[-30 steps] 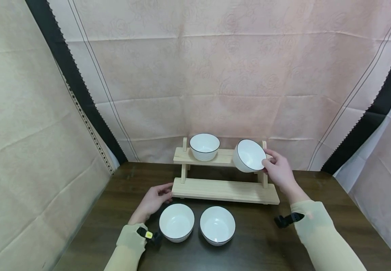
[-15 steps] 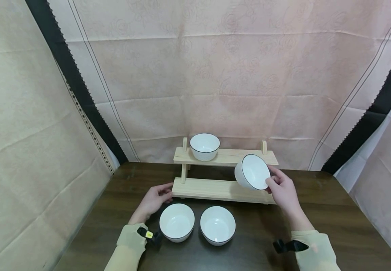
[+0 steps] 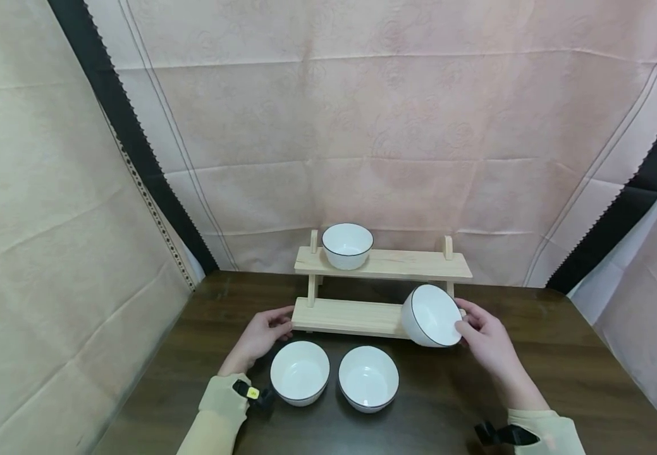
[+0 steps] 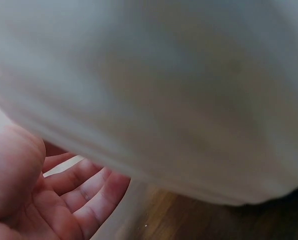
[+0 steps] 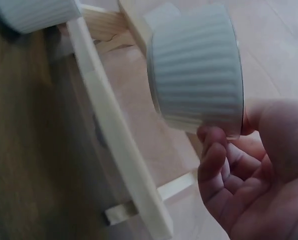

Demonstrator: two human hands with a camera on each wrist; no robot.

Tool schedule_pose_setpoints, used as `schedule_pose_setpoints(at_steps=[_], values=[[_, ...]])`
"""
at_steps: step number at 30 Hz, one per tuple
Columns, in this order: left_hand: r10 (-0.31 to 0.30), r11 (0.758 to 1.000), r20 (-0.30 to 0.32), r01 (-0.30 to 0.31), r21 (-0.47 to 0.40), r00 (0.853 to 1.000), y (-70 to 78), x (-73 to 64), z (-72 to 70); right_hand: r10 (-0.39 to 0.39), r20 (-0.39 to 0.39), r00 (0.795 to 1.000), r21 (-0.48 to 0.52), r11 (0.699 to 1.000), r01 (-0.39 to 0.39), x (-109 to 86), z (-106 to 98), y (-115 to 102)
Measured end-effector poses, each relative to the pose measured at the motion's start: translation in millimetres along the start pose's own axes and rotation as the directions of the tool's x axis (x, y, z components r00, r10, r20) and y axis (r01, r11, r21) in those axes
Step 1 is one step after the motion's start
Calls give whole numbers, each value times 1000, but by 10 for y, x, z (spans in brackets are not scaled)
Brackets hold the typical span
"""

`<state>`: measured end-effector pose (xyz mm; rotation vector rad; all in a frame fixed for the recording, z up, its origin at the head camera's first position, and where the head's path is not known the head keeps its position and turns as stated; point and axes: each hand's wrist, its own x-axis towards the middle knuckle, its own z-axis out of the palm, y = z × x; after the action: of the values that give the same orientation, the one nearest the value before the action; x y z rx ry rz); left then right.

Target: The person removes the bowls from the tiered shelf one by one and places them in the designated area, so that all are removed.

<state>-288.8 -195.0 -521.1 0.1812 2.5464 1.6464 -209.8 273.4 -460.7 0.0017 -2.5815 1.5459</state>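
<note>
My right hand [image 3: 484, 332] pinches the rim of a white bowl [image 3: 432, 316] with a thin dark edge. The bowl tilts over the right end of the lower board of a two-tier wooden shelf [image 3: 356, 317]. In the right wrist view, ribs run along the outside of the bowl [image 5: 196, 70], and my fingertips [image 5: 214, 137] are at its rim. My left hand [image 3: 262, 338] holds the left end of the lower board between thumb and fingers. A blurred white bowl [image 4: 154, 100] covers most of the left wrist view, partly hiding that hand [image 4: 64, 200].
Another white bowl [image 3: 348, 246] stands on the left of the upper board. Two more bowls, one left [image 3: 300, 373] and one right [image 3: 368, 379], stand upright on the dark wooden table [image 3: 419, 417] before the shelf. A pale cloth backdrop [image 3: 385, 126] hangs behind.
My right hand has brought the tilted bowl down and toward me, from the right end of the upper board to the lower board's level. My left hand stays at the shelf's end.
</note>
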Motion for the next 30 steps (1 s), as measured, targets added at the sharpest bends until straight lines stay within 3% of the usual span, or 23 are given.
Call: schedule_pose_setpoints(at_steps=[8, 18, 30], values=[[6, 1000, 2, -6, 11, 1000, 15, -14, -4, -49, 110, 993, -58, 997, 55, -86, -37, 66], [14, 1000, 8, -14, -1, 1000, -9, -11, -10, -151, 231, 961, -66, 983, 171, -111, -88, 67], [16, 1000, 11, -16, 8, 1000, 24, -40, -19, -122, 337, 933, -121, 978, 172, -111, -141, 92]])
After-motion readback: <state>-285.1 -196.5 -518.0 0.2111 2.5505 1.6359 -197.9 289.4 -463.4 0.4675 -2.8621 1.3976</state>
